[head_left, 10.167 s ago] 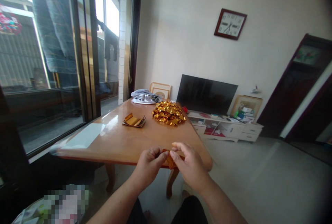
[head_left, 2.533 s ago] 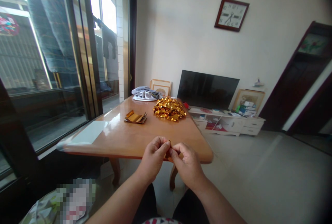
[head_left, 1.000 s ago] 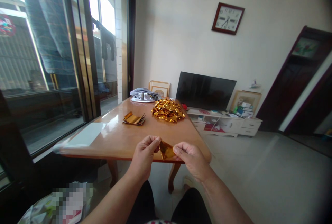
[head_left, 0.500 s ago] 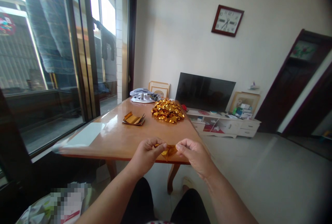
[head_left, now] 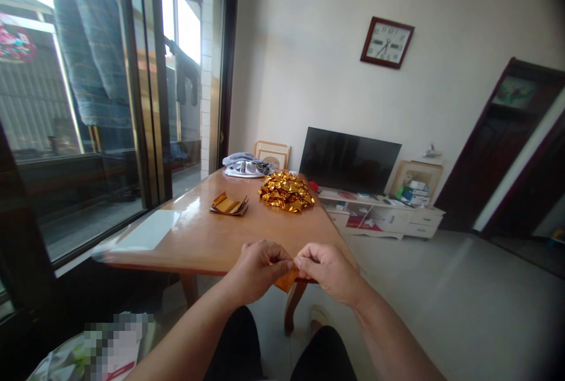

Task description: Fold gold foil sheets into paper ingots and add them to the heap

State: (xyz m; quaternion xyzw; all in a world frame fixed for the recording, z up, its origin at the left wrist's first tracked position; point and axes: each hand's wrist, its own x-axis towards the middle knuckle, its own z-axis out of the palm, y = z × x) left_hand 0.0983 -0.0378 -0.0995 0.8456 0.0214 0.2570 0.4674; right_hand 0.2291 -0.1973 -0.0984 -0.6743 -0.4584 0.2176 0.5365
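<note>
left hand (head_left: 258, 272) curling nearly shut, thumb pressing down on the fingers, pinching one side of a gold foil piece (head_left: 286, 280). right hand (head_left: 326, 272) closing the same way from the other side, its fingertips almost touching the left hand's. foil sitting mostly hidden inside the two pinches, only a small orange-gold corner poking down below them, just past the near edge of the wooden table (head_left: 194, 234), with no sign of it resting on the wood.

out toward 12 o'clock, a heap of gold foil (head_left: 286, 191) sitting on the table, well apart from both hands. toward 11 o'clock, a flat stack of foil (head_left: 228, 205) lying just left of the heap, not touching it. beyond those, a grey-and-white cloth bundle (head_left: 245, 165) lying at the far end of the table, near 12 o'clock. over at 10 o'clock, a white sheet (head_left: 145, 229) lying flat along the window side of the table. past the table at 1 o'clock, a dark tv (head_left: 349, 159) standing on a white cabinet (head_left: 379, 220), with a wall clock (head_left: 387, 42) hanging high above it.
</note>
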